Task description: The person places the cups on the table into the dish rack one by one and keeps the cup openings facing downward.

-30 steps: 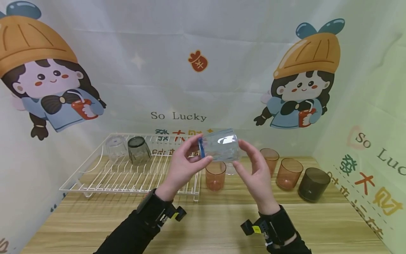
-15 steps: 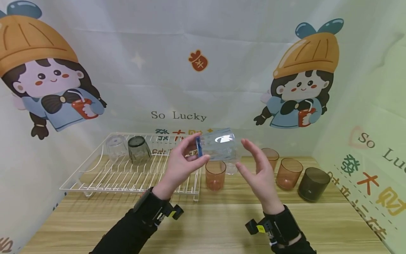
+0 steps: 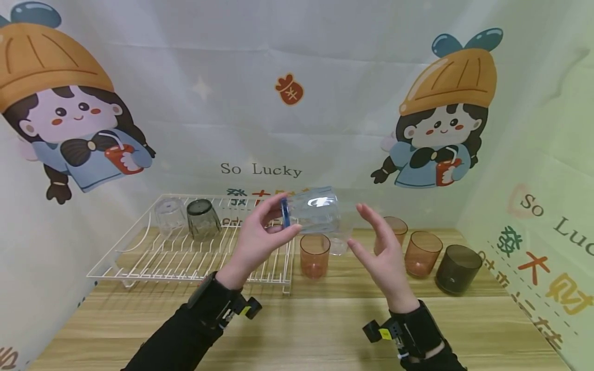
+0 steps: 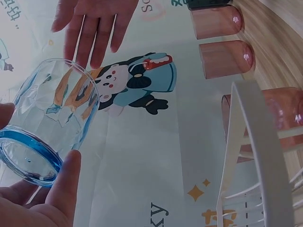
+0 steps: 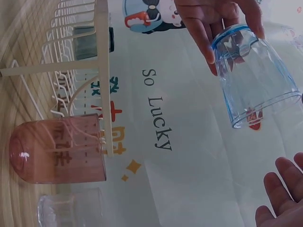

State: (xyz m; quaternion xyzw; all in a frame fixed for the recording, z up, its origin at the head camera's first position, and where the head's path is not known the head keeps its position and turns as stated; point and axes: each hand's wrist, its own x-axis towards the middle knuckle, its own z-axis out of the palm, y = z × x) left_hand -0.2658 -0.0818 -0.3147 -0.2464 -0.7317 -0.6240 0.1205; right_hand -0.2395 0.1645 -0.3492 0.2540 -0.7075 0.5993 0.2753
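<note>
My left hand (image 3: 282, 220) grips a clear glass with a blue base (image 3: 317, 211) by its base end and holds it on its side in the air above the wooden table (image 3: 301, 330). My right hand (image 3: 366, 226) is open, fingers straight, just right of the glass mouth and apart from it. In the left wrist view the glass (image 4: 52, 123) lies between thumb and fingers (image 4: 61, 189), with the right hand (image 4: 92, 23) spread beyond it. From the right wrist the glass (image 5: 255, 75) hangs from the left hand (image 5: 208, 19).
A white wire dish rack (image 3: 185, 252) stands at the left with an upturned clear cup (image 3: 169, 216) and dark cup (image 3: 202, 219). Upright orange cups (image 3: 314, 255) (image 3: 396, 232) (image 3: 422, 252), a small clear cup (image 3: 337, 242) and a dark cup (image 3: 458, 268) stand to the right. Printed cloth walls surround the table.
My right hand has let go of the glass and opened, drawing slightly right. My left hand has carried the glass a little to the left.
</note>
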